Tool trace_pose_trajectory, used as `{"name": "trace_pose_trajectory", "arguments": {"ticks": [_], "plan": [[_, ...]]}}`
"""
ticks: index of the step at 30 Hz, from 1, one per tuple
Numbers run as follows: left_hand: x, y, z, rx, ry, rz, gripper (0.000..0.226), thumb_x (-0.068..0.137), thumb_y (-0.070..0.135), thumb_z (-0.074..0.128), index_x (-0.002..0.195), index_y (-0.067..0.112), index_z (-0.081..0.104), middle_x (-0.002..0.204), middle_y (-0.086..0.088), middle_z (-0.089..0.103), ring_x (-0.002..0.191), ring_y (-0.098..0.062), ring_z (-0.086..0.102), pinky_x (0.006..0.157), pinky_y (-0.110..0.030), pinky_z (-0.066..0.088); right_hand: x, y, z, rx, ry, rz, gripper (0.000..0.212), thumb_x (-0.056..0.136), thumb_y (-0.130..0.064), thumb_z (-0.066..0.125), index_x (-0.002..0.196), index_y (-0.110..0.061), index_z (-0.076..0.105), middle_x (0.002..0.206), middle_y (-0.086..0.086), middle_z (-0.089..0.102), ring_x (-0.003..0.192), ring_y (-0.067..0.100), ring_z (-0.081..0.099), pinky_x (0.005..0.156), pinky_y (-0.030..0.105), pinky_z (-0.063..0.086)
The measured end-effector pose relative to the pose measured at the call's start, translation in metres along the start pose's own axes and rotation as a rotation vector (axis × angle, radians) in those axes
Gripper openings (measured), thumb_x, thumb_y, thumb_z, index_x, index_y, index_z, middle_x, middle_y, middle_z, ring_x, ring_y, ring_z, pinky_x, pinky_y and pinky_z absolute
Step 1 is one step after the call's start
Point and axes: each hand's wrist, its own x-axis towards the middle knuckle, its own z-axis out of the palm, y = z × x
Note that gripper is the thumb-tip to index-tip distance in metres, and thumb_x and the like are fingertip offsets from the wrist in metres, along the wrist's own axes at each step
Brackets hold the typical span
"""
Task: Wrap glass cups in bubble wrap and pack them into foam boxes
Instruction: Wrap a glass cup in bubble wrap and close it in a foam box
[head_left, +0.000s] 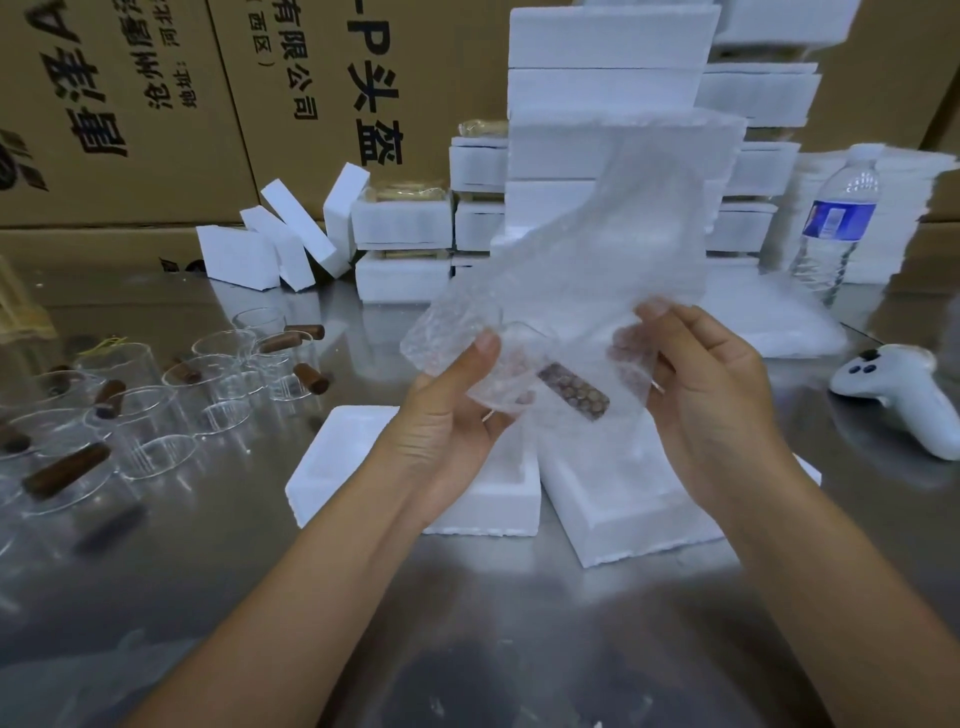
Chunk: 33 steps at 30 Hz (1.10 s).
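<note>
Right now the left hand (447, 415) grips a glass cup (519, 371) through bubble wrap (597, 234), just above the open foam box (324, 467). The right hand (711, 410) pinches the loose wrap beside the cup's brown wooden handle (574, 392) — the rest of the sheet stands up tall. I think the good way is to roll slowly, keep the wrap tight, and tuck the handle in — no glass peeking out. More bare cups (208, 384) wait to the left of the box.

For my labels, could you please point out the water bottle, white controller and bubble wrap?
water bottle (836, 221): head view, blue label.
white controller (893, 382): head view, upper body.
bubble wrap (623, 218): head view, raised flap.
</note>
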Motion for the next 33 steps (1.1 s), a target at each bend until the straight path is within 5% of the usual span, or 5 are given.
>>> {"name": "trace_pose_trajectory", "arguments": {"ticks": [10,18,21,26,33], "plan": [[-0.009,0.000,0.002,0.662,-0.008,0.154,0.093,0.026,0.061,0.089,0.112,0.042,0.057,0.122,0.007,0.064,0.110,-0.011,0.063,0.092,-0.033,0.052,0.004,0.000,-0.003,-0.039,0.039,-0.032,0.023,0.085,-0.007,0.062,0.067,-0.018,0.073,0.071,0.002,0.069,0.077,0.021,0.061,0.090,0.043,0.049],[-0.015,-0.001,0.005,1.050,-0.171,0.262,0.044,0.059,0.046,0.076,0.096,0.052,0.054,0.100,0.024,0.062,0.092,0.002,0.060,0.077,-0.013,0.049,-0.010,0.001,-0.001,-0.527,0.028,-0.072,0.053,0.082,0.026,0.042,0.054,-0.018,0.034,0.043,-0.009,0.040,0.040,0.001,0.051,0.036,0.002,0.032],[-0.011,-0.004,0.003,1.019,-0.146,0.263,0.040,0.057,0.045,0.074,0.092,0.048,0.054,0.098,0.017,0.064,0.092,-0.008,0.062,0.082,-0.027,0.053,-0.013,0.003,0.004,-0.624,-0.169,-0.243,0.051,0.082,0.009,0.050,0.042,-0.023,0.047,0.035,-0.012,0.045,0.039,-0.003,0.046,0.038,0.005,0.031],[-0.009,-0.004,0.000,0.927,-0.088,0.269,0.049,0.061,0.036,0.079,0.102,0.033,0.053,0.092,0.019,0.067,0.085,0.000,0.065,0.070,-0.014,0.049,-0.016,0.007,0.003,-0.683,-0.421,-0.325,0.034,0.088,-0.037,0.038,0.086,-0.011,0.060,0.089,0.004,0.056,0.096,0.018,0.050,0.085,0.029,0.041],[-0.014,-0.004,0.005,1.006,-0.099,0.298,0.044,0.062,0.046,0.075,0.100,0.039,0.054,0.096,0.018,0.067,0.090,-0.006,0.066,0.078,-0.029,0.055,-0.015,0.006,0.007,-0.704,-0.295,-0.222,0.035,0.078,-0.050,0.051,0.050,-0.029,0.057,0.075,-0.010,0.053,0.081,0.004,0.051,0.070,0.019,0.038]]}}
